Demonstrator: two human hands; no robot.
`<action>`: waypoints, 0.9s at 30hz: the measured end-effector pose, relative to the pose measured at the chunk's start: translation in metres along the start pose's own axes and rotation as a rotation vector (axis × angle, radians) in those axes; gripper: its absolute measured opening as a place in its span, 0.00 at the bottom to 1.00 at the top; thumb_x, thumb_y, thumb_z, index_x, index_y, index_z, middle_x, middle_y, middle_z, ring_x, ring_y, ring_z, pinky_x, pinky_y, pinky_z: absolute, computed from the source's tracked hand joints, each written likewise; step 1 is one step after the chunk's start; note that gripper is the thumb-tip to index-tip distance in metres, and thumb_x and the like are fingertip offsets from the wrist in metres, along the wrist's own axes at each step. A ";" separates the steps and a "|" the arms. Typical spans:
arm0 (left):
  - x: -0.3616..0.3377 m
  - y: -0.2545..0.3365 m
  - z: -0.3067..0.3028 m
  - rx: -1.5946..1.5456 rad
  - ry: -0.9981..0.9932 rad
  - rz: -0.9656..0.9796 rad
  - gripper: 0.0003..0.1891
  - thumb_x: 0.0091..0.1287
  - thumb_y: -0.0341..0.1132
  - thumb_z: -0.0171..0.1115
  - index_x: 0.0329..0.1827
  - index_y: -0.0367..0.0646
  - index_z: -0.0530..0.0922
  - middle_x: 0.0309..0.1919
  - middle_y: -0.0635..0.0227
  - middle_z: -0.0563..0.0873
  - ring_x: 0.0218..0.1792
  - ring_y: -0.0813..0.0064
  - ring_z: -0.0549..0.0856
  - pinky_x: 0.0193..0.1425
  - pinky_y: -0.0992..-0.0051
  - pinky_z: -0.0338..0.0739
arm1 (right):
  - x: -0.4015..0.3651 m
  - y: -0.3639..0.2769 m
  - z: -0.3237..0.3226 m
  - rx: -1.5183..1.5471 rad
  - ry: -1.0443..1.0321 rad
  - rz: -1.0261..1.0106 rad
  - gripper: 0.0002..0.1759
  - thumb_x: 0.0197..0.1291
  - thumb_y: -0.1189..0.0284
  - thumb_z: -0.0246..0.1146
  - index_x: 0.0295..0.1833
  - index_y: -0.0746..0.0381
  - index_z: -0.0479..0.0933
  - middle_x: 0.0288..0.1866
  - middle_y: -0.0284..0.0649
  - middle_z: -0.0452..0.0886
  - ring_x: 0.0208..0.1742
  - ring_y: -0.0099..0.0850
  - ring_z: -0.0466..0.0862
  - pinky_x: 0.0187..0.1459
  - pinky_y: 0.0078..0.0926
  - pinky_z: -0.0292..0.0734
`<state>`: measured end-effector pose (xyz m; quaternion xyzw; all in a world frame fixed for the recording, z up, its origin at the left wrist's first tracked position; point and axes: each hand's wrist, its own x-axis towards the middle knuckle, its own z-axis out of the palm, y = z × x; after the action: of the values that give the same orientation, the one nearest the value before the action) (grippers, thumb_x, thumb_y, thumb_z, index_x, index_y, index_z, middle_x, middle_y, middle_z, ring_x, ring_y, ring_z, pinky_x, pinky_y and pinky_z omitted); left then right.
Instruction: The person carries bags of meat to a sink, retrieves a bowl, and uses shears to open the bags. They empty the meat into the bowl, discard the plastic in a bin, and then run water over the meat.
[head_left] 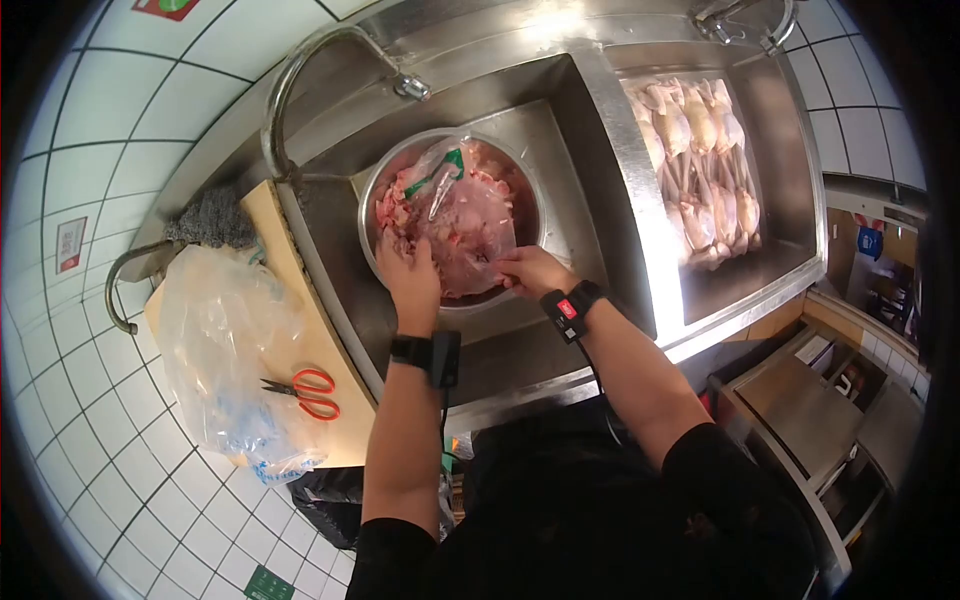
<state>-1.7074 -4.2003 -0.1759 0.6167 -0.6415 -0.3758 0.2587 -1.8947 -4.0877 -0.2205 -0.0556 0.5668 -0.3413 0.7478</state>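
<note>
A round metal bowl (537,205) sits in the left sink basin, filled with raw meat pieces (395,205). Over the meat lies a clear plastic bag (470,215) with a green mark near its top. My left hand (408,275) rests on the meat and bag at the bowl's lower left, its fingers apart. At the lower right rim, my right hand (535,272) pinches the edge of the plastic bag between thumb and fingers.
Whole poultry (700,170) fills part of the right basin (777,180). A faucet (290,90) arches over the left basin. Left of the sink, a wooden board (350,420) holds plastic bags (215,340) and red-handled scissors (312,392). A grey scrubber (212,218) lies behind.
</note>
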 end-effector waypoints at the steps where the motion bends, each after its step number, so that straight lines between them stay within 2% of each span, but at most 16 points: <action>1: -0.010 -0.021 0.002 -0.102 -0.081 -0.213 0.30 0.74 0.43 0.67 0.69 0.29 0.71 0.62 0.55 0.80 0.63 0.56 0.81 0.68 0.56 0.76 | 0.000 -0.008 0.005 0.006 0.002 -0.005 0.11 0.72 0.63 0.67 0.45 0.60 0.85 0.33 0.26 0.83 0.28 0.14 0.78 0.27 0.15 0.69; 2: -0.021 -0.034 0.000 -0.200 -0.167 -0.429 0.30 0.74 0.46 0.67 0.68 0.31 0.73 0.60 0.56 0.81 0.61 0.57 0.82 0.67 0.56 0.76 | 0.000 -0.011 0.008 -0.086 -0.025 -0.038 0.13 0.72 0.62 0.67 0.44 0.62 0.85 0.31 0.29 0.84 0.27 0.17 0.78 0.28 0.17 0.72; 3: -0.031 -0.033 -0.001 -0.193 -0.177 -0.429 0.30 0.74 0.46 0.67 0.68 0.31 0.73 0.60 0.56 0.81 0.61 0.57 0.82 0.67 0.56 0.76 | -0.002 -0.011 0.011 -0.176 -0.050 -0.066 0.15 0.72 0.61 0.67 0.43 0.64 0.85 0.30 0.33 0.84 0.26 0.20 0.79 0.29 0.19 0.75; 5: -0.051 -0.028 0.002 -0.735 -0.252 -0.943 0.25 0.75 0.49 0.65 0.61 0.36 0.78 0.54 0.57 0.84 0.56 0.60 0.84 0.63 0.56 0.78 | -0.006 -0.010 0.020 -0.164 -0.098 -0.076 0.16 0.72 0.61 0.67 0.42 0.65 0.85 0.30 0.33 0.84 0.27 0.20 0.79 0.29 0.19 0.75; 7: -0.055 -0.019 0.000 -0.855 -0.267 -0.971 0.21 0.76 0.48 0.64 0.57 0.38 0.79 0.51 0.59 0.85 0.53 0.62 0.84 0.61 0.57 0.80 | -0.010 -0.016 0.026 -0.170 -0.150 -0.097 0.16 0.73 0.61 0.66 0.42 0.65 0.85 0.30 0.34 0.84 0.27 0.20 0.79 0.29 0.18 0.76; 9: -0.055 -0.019 -0.001 -0.974 -0.281 -0.999 0.18 0.77 0.47 0.64 0.53 0.39 0.80 0.48 0.61 0.85 0.51 0.64 0.85 0.58 0.59 0.81 | -0.017 -0.018 0.033 0.001 -0.191 -0.100 0.14 0.73 0.62 0.66 0.43 0.64 0.85 0.30 0.32 0.83 0.27 0.19 0.79 0.28 0.17 0.74; 11: -0.050 -0.029 -0.002 -1.023 -0.346 -0.919 0.12 0.77 0.39 0.63 0.50 0.38 0.80 0.44 0.63 0.86 0.48 0.64 0.86 0.55 0.62 0.83 | -0.028 -0.027 0.041 0.082 -0.211 -0.101 0.13 0.73 0.63 0.66 0.45 0.63 0.85 0.30 0.31 0.82 0.26 0.18 0.77 0.27 0.16 0.72; 12: -0.045 -0.032 -0.005 -1.026 -0.346 -0.914 0.12 0.77 0.39 0.63 0.50 0.38 0.80 0.44 0.63 0.86 0.48 0.64 0.86 0.55 0.62 0.83 | -0.035 -0.035 0.045 0.166 -0.231 -0.101 0.12 0.73 0.63 0.66 0.47 0.62 0.85 0.30 0.30 0.81 0.26 0.17 0.76 0.26 0.15 0.70; 14: -0.037 -0.037 -0.013 -0.967 -0.242 -0.756 0.07 0.75 0.31 0.63 0.50 0.37 0.80 0.42 0.64 0.86 0.45 0.67 0.86 0.53 0.67 0.83 | -0.047 -0.047 0.052 0.209 -0.231 -0.097 0.11 0.74 0.64 0.66 0.49 0.62 0.84 0.29 0.28 0.80 0.25 0.16 0.74 0.25 0.14 0.67; 15: -0.033 -0.027 -0.019 -0.968 -0.244 -0.755 0.07 0.75 0.31 0.63 0.50 0.37 0.80 0.42 0.64 0.86 0.45 0.67 0.86 0.53 0.67 0.83 | -0.054 -0.051 0.054 0.255 -0.229 -0.088 0.10 0.75 0.66 0.66 0.50 0.62 0.84 0.29 0.27 0.78 0.25 0.15 0.72 0.24 0.14 0.64; 17: -0.026 0.000 -0.036 -0.969 -0.156 -0.604 0.07 0.72 0.27 0.64 0.50 0.38 0.81 0.41 0.65 0.87 0.43 0.71 0.86 0.52 0.71 0.82 | -0.068 -0.060 0.059 0.291 -0.204 -0.116 0.11 0.75 0.65 0.66 0.51 0.62 0.84 0.29 0.27 0.78 0.25 0.15 0.72 0.24 0.14 0.64; 18: -0.025 0.019 -0.040 -0.914 -0.104 -0.577 0.05 0.72 0.26 0.64 0.48 0.37 0.82 0.39 0.69 0.86 0.41 0.76 0.85 0.50 0.75 0.81 | -0.075 -0.063 0.061 0.330 -0.179 -0.142 0.12 0.75 0.65 0.66 0.52 0.62 0.85 0.28 0.26 0.77 0.24 0.14 0.72 0.24 0.14 0.64; 22: -0.022 0.048 -0.055 -0.843 -0.127 -0.417 0.05 0.73 0.26 0.64 0.48 0.36 0.83 0.39 0.71 0.85 0.40 0.81 0.82 0.48 0.79 0.78 | -0.100 -0.068 0.072 0.354 -0.170 -0.157 0.12 0.75 0.65 0.66 0.53 0.62 0.86 0.28 0.25 0.77 0.25 0.14 0.72 0.25 0.14 0.64; 24: -0.023 0.065 -0.060 -0.570 -0.102 -0.209 0.05 0.74 0.26 0.64 0.48 0.36 0.83 0.38 0.74 0.84 0.39 0.85 0.80 0.47 0.82 0.75 | -0.106 -0.062 0.075 0.371 -0.241 -0.263 0.11 0.75 0.62 0.65 0.49 0.58 0.85 0.30 0.26 0.79 0.26 0.15 0.73 0.27 0.16 0.66; 25: -0.023 0.075 -0.063 -0.570 -0.101 -0.210 0.05 0.74 0.26 0.64 0.48 0.36 0.83 0.38 0.74 0.84 0.39 0.85 0.80 0.47 0.82 0.75 | -0.107 -0.059 0.075 0.370 -0.242 -0.263 0.11 0.75 0.62 0.65 0.49 0.58 0.85 0.30 0.26 0.79 0.26 0.15 0.73 0.27 0.16 0.66; 27: -0.021 0.094 -0.068 -0.415 -0.032 -0.075 0.04 0.75 0.27 0.62 0.47 0.37 0.83 0.38 0.76 0.83 0.39 0.87 0.78 0.45 0.82 0.74 | -0.108 -0.055 0.074 0.351 -0.172 -0.245 0.10 0.76 0.63 0.64 0.48 0.58 0.84 0.30 0.26 0.79 0.27 0.15 0.74 0.27 0.16 0.67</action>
<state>-1.7074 -4.1945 -0.0577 0.5678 -0.5309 -0.5189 0.3556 -1.8672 -4.0900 -0.0812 -0.0220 0.4218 -0.5170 0.7445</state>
